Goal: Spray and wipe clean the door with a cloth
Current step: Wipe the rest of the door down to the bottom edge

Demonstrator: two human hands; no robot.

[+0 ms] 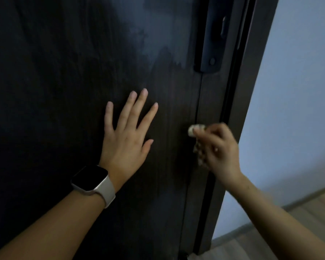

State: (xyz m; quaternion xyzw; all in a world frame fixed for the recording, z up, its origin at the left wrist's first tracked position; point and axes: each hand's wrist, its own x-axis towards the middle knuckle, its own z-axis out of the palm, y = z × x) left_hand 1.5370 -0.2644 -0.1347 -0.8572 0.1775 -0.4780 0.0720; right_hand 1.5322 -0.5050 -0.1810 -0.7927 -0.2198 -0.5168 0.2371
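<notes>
The dark door fills the view from centre to 9 o'clock. The left hand lies flat against it, fingers spread. At 3 o'clock the right hand clutches a bunched cloth against the door's edge. A watch circles the left wrist.

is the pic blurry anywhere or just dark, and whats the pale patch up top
Head view: dim overall; the right hand and its cloth are motion-blurred, while the left hand is sharp; the pale patch on the door looks like sheen or wet film.
</notes>
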